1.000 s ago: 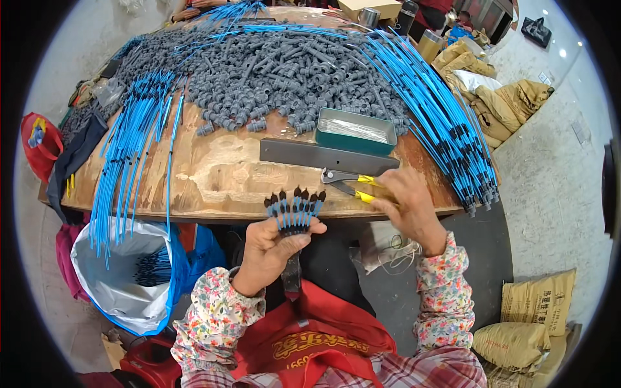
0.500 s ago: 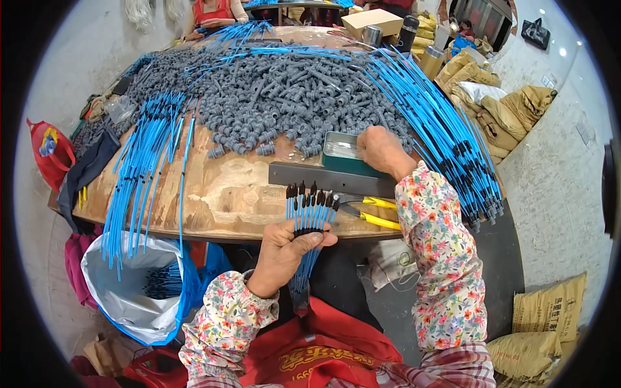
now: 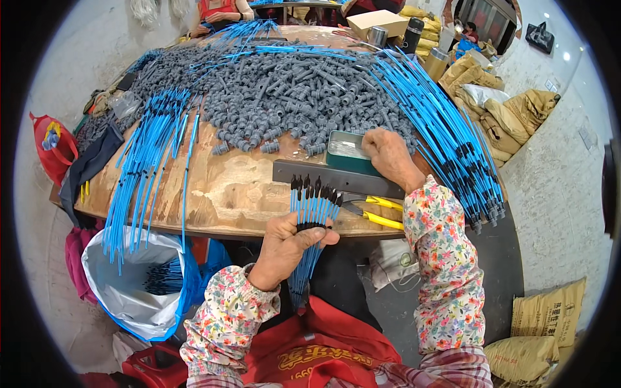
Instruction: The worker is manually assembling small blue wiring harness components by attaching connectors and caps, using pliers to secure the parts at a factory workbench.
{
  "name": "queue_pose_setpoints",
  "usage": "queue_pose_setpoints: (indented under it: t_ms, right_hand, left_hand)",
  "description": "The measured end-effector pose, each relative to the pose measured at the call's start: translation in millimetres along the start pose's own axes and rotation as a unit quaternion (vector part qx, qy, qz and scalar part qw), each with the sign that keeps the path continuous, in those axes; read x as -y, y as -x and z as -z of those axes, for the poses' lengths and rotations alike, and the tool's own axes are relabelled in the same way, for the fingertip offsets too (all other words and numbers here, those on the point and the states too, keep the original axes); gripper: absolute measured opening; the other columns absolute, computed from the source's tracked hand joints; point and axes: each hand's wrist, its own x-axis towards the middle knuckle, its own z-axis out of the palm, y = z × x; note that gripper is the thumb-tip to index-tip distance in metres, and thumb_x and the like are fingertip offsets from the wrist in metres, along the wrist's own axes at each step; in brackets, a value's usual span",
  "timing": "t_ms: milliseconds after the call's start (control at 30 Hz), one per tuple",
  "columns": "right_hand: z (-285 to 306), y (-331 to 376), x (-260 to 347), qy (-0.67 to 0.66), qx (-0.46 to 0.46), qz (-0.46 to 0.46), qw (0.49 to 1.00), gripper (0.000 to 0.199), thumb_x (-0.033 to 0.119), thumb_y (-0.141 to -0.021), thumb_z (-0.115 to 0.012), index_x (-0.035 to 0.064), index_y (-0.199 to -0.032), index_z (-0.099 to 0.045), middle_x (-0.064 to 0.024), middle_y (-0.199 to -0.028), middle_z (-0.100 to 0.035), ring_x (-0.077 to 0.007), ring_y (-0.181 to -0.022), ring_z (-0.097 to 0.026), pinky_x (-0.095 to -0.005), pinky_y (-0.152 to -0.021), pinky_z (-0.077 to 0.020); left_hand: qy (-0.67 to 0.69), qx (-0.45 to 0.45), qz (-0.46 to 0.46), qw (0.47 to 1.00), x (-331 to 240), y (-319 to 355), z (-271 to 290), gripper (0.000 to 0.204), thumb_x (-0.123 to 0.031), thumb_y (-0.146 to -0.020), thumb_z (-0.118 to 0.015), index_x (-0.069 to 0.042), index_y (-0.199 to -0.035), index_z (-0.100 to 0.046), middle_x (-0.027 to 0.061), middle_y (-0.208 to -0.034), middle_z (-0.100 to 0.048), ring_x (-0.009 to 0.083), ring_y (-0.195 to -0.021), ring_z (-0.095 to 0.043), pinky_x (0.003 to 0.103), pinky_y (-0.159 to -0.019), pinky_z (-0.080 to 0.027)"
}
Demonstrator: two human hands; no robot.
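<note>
My left hand (image 3: 283, 251) is closed around a bundle of thin blue rods (image 3: 315, 208) with black tips, which stand up fanned out above my fingers. The rods' lower ends hang down toward my lap. At the table's right side, my right hand (image 3: 392, 160) is bent over the right end of a small green tin (image 3: 349, 161). Its fingertips are curled together at the tin's rim, and what they pinch, if anything, is hidden. Small pale pieces lie in the tin. A dark metal bar (image 3: 323, 177) stands along the tin's near side, just beyond the rod tips.
Yellow-handled pliers (image 3: 385, 212) lie beside my right forearm. A heap of grey plastic fittings (image 3: 291, 97) covers the table's middle. Blue rods lie left (image 3: 145, 161) and right (image 3: 440, 129). A white-lined blue bag (image 3: 107, 284) hangs below left. Another person (image 3: 220, 13) sits across.
The view has shifted slightly, so the table things sit a little differently in the picture. My right hand stays at the tin with fingers curled, and my left hand keeps holding the rods.
</note>
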Motion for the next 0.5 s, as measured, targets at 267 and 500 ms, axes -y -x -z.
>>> queue_pose_setpoints:
  t_ms: [267,500]
  right_hand:
    - [36.5,10.6,69.2,-0.266,-0.041,-0.097,0.958,0.008,0.007,-0.089,-0.055,0.0004,-0.085,-0.058,-0.0040,-0.069,-0.055,-0.0118,-0.065,-0.050,-0.0267,-0.060,-0.0427]
    - [54.4,52.9,120.3,-0.219,-0.034,0.047,0.974,0.009,0.003,-0.084,-0.056,0.0017,-0.090,-0.062,-0.0115,-0.074,-0.052,-0.0257,-0.062,-0.056,-0.0331,-0.055,-0.0435]
  left_hand:
    - [0.027,-0.001,0.033,0.999,-1.6,-4.1,5.0,0.016,0.000,-0.088,-0.055,0.000,-0.103,-0.061,0.0130,-0.084,-0.069,0.0158,-0.075,-0.066,0.027,-0.067,-0.052]
    - [0.019,-0.001,0.028,0.999,-1.1,-5.2,2.2,0.016,0.000,-0.088,-0.055,0.000,-0.103,-0.061,0.0130,-0.084,-0.069,0.0167,-0.076,-0.067,0.026,-0.066,-0.052]
